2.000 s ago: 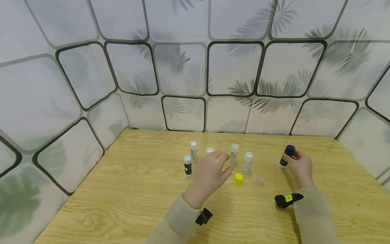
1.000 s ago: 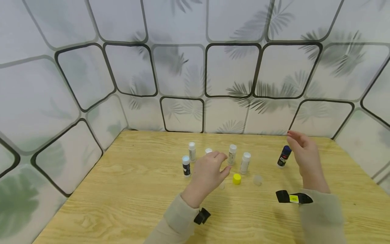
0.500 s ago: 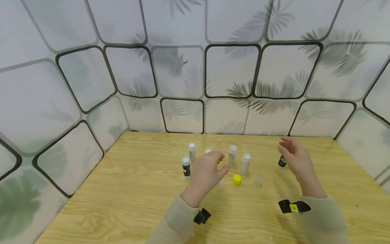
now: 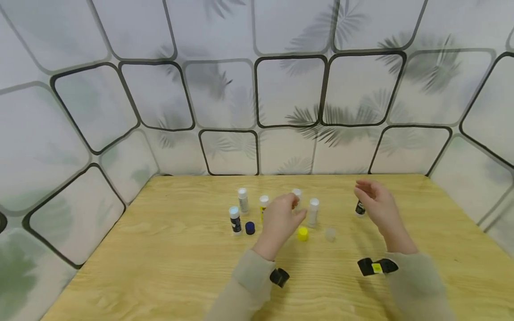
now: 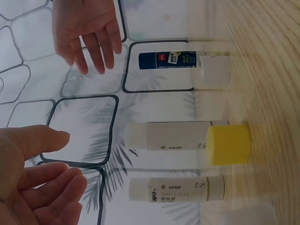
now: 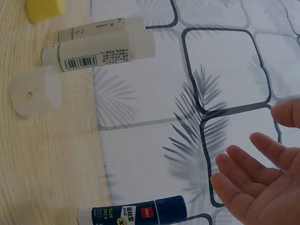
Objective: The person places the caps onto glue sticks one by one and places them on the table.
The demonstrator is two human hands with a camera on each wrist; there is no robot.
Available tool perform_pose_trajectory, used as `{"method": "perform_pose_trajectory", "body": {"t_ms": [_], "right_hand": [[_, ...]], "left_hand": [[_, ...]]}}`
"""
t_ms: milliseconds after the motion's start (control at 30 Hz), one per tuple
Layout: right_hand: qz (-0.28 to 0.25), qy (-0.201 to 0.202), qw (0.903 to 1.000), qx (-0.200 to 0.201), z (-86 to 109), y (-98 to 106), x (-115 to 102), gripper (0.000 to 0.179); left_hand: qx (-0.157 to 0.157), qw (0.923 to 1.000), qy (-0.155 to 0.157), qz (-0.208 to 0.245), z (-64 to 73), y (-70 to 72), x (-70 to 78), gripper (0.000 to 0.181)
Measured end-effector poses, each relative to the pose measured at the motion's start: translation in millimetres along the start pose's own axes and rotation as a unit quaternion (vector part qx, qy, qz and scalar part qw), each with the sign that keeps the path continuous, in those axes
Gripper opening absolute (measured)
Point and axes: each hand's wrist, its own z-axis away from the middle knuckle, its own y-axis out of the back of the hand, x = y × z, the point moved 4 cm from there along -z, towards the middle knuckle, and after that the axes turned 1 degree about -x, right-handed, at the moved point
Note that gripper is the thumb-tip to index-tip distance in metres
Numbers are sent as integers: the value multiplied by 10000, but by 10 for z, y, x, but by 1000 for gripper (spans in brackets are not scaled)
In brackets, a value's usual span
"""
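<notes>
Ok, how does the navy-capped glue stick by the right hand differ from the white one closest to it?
The navy-capped stick is mostly dark; the white stick is pale, with a barcode showing. In the head view, the right hand covers much of the navy-capped stick but leaves the white stick uncovered. Both stand upright, capped.

Four loose caps (image 4: 303, 234) accompany six glue sticks (image 4: 313, 214).

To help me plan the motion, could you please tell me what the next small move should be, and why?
I'd probably lower the right hand to the blue-topped stick: that hand holds nothing, and this upright stick is the one nearest it.
</notes>
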Motion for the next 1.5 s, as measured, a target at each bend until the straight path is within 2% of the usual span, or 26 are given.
{"method": "perform_pose_trajectory", "body": {"t_ms": [133, 233, 333, 467, 567, 733, 1000, 1200, 1500], "right_hand": [[-47, -23, 10000, 41, -8, -5, 8, 49], [-92, -47, 9999, 74, -2, 9, 24, 48], [-103, -44, 9999, 107, 5, 23, 33, 46], [-190, -64, 9998, 95, 4, 31, 34, 45], [-273, -145, 9995, 44, 2, 27, 36, 46], [-249, -223, 9994, 57, -13, 36, 37, 47], [-282, -177, 9994, 52, -30, 15, 58, 44], [-396, -250, 9989, 2, -45, -3, 67, 47], [-399, -292, 9988, -54, -38, -25, 74, 47]], "left_hand": [[-33, 9998, 195, -31, -86, -142, 27, 25], [-171, 9993, 326, -46, -146, -246, 55, 27], [-463, 9971, 543, 277, -199, -351, 78, 33], [-844, 9882, 956, 852, -253, -479, 91, 44], [-1004, 9837, 1147, 955, -273, -554, 84, 49], [-1195, 9821, 1070, 985, -298, -666, 64, 53], [-1394, 9749, 936, 1460, -294, -779, -12, 55], [-1476, 9699, 893, 1719, -271, -824, -86, 44], [-1524, 9757, 652, 1435, -244, -813, -65, 25]]}}
